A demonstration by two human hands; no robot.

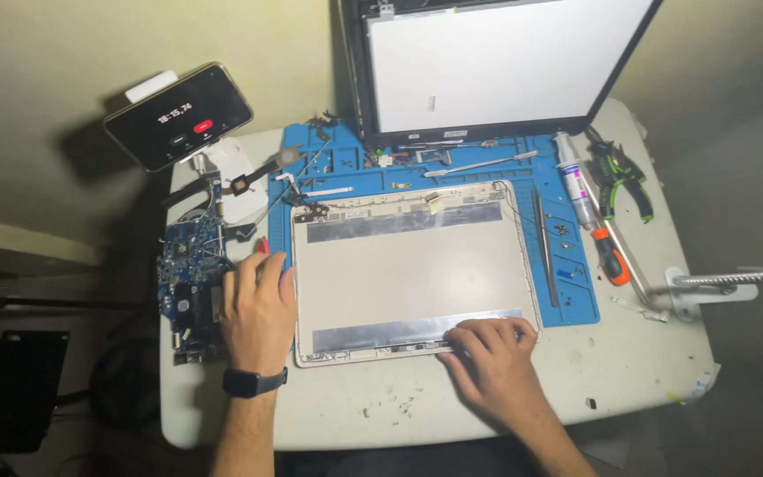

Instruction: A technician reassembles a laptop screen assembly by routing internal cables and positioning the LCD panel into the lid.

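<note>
hidden: my right fingers' (479, 340) tips, curled over the laptop lid's (412, 265) near edge.
left hand (258, 305): i rest it flat, fingers spread, gripping nothing, beside the circuit board (185, 265).
right hand (492, 362): palm down on the bench (629, 371).

Small white table (629, 371), rounded corners, top scuffed and flecked with debris, lit brightly from above. Far side: plain pale yellowish wall (64, 53), shadowed toward the left. Right: grey floor (752, 177), dim. Near left: dark floor area holding a black boxy object (15, 389), detail unclear. Right edge of the table: white clamp base (686, 300) carrying a flexible metal gooseneck arm (739, 277) running off right.
</note>
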